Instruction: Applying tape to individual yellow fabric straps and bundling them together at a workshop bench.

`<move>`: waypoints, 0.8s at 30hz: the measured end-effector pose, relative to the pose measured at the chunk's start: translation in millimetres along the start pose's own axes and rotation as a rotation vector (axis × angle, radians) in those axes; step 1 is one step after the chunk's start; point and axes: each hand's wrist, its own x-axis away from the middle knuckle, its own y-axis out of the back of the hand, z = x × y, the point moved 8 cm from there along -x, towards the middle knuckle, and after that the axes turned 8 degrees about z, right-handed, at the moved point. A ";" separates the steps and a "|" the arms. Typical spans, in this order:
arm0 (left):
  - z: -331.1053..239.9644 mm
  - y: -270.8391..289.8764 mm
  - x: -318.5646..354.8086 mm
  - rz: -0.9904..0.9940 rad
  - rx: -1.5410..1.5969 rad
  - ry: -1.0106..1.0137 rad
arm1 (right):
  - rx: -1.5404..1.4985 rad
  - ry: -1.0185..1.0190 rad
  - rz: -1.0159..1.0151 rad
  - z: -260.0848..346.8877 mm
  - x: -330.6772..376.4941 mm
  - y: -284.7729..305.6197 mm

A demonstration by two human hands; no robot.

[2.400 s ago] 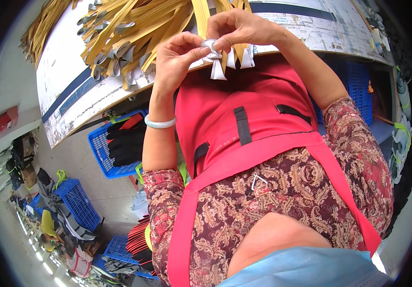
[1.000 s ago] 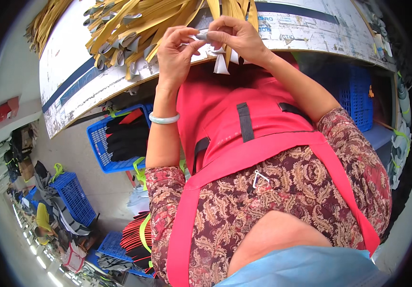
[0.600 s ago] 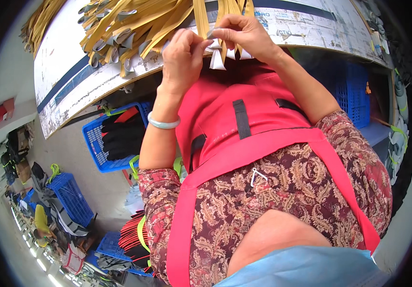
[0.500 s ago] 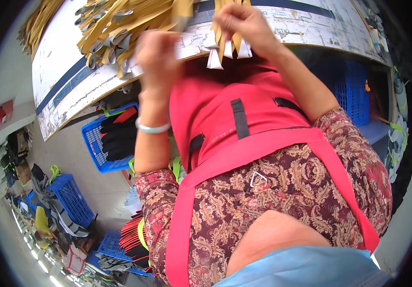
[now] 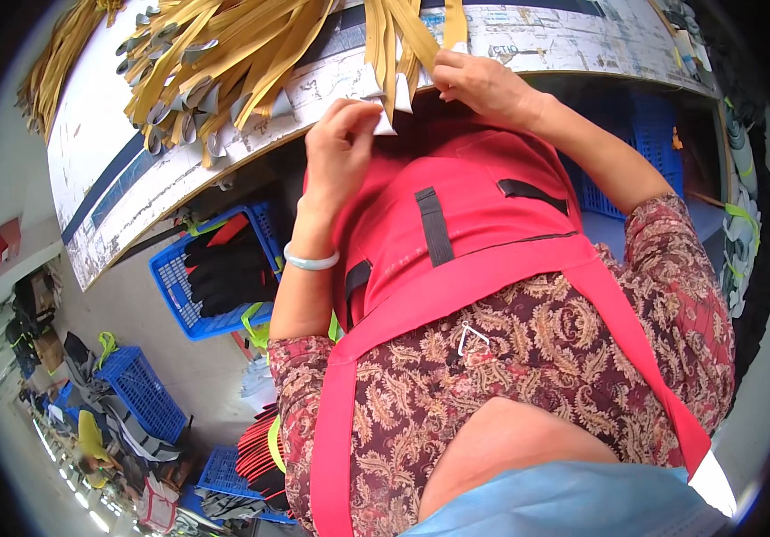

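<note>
Several mustard-yellow strips with white ends (image 5: 387,45) lie over the near edge of the white, scuffed table (image 5: 313,89), their ends hanging toward me. My left hand (image 5: 342,148) is closed in a pinch at the white end of one strip, just off the table edge. At the table edge to its right, my right hand (image 5: 489,88) has its fingertips pinched on the lower end of a slanting strip, whose tip they cover. A large heap of similar strips with grey-white ends (image 5: 215,63) lies on the table to the left.
Beneath the table at left hangs or stands a blue basket (image 5: 179,295) holding dark pieces. Another blue basket (image 5: 649,161) is under the table at right. More blue crates (image 5: 141,389) stand on the floor, and a person in yellow (image 5: 91,438) is farther off.
My left hand has come right and down to the strip ends. My right hand has lowered toward the table edge. The strips between them have shifted left and spread apart.
</note>
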 end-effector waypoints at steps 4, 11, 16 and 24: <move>-4.6 -12.9 -19.1 0.035 0.187 -0.001 | -0.172 -0.014 -0.047 2.4 -2.7 20.1; 12.0 -35.4 -8.6 0.205 0.138 0.072 | 0.232 0.100 -0.002 -6.1 11.8 0.4; 11.9 -43.0 -12.0 0.242 0.159 0.077 | -0.045 0.180 0.024 -2.3 -2.7 5.1; -15.2 3.8 -27.9 -0.093 0.521 -0.127 | -0.892 0.069 -0.092 31.6 -33.9 32.5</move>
